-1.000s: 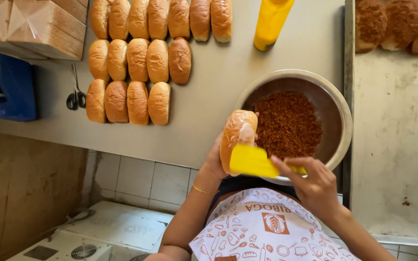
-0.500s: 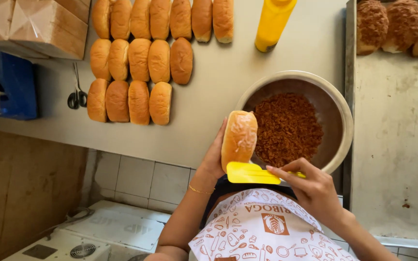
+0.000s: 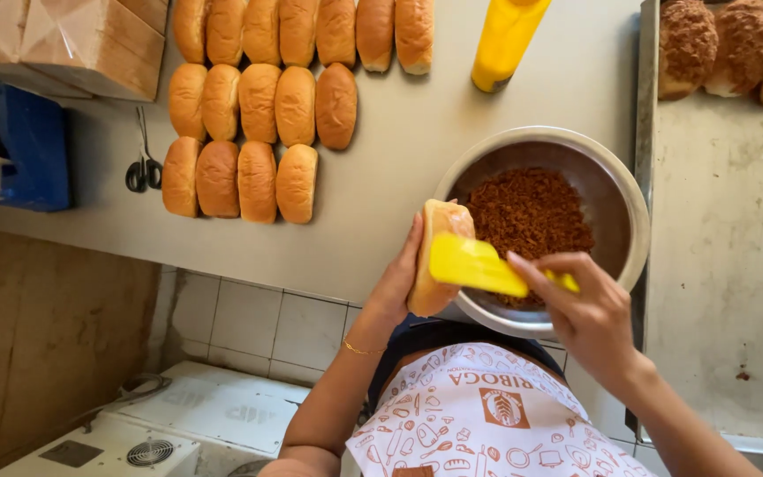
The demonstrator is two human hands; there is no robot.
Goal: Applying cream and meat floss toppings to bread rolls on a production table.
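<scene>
A pale grey counter [image 3: 399,185] runs across the view, with white wall tiles [image 3: 240,318] and a white appliance top [image 3: 178,415] below its near edge. A round metal bowl [image 3: 615,190] of reddish-brown crumbs [image 3: 532,212] sits at that near edge. Just left of the bowl, over its rim, the left hand [image 3: 395,283] grips a long bun [image 3: 434,256], fingers wrapped closed around its side; the bun's long axis runs almost upright in the view, its far end pointing toward the counter. The right hand [image 3: 589,314], at the bowl's near rim, pinches a yellow spatula [image 3: 479,265] whose blade lies flat against the bun. Left of the bowl lie rows of plain buns [image 3: 258,132] and black scissors [image 3: 141,168]; beyond it stands a yellow squeeze bottle [image 3: 505,40]; right of it is a metal tray [image 3: 726,265] carrying crumb-coated buns [image 3: 726,49].
</scene>
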